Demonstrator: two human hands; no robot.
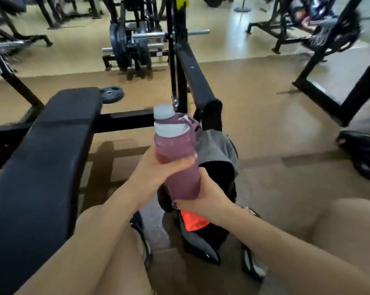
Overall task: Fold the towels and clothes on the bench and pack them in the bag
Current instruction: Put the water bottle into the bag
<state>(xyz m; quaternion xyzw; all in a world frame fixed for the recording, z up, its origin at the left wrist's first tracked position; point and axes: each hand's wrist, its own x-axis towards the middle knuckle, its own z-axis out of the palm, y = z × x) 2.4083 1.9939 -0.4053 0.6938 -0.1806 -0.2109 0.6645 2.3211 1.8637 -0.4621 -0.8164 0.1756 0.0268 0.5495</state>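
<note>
Head view, gym floor. Black padded bench (52, 145) at left, its top bare in view, no towels or clothes showing on it. Black bag (213, 235) stands open on the floor between the person's knees, grey cloth (216, 150) bunched at its far end, an orange item (192, 222) showing inside. Purple water bottle (177, 158) with grey cap held upright just above the bag. Left hand (156, 169) wraps its middle, right hand (205, 194) grips its base. Judged step: folding looks done, packing nearly finished. Next move calls for lowering the bottle into the opening beside the clothes, then closing the bag.
</note>
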